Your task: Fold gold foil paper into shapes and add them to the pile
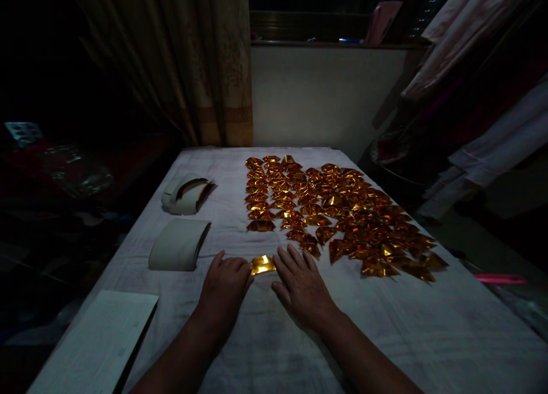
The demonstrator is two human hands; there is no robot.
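A small shiny gold foil paper piece (262, 264) lies on the cloth-covered table between my two hands. My left hand (226, 282) is at its left end, fingers curled, with thumb and forefinger closed on the foil's edge. Part of that grip is hidden by the knuckles. Flat beside the right end rests my right hand (302, 282), palm down, fingers stretched out and apart, fingertips against the foil's edge. Beyond it, folded gold foil pieces (282, 194) stand in rows, and a denser heap of them (381, 228) spreads to the right.
Left of my hands sit a curved pale card piece (180, 245) and further curved pieces (184, 195) behind it. A flat white box or pad (96, 342) lies at the near left edge. A curtain (214, 68) and wall (317, 97) border the table's far side.
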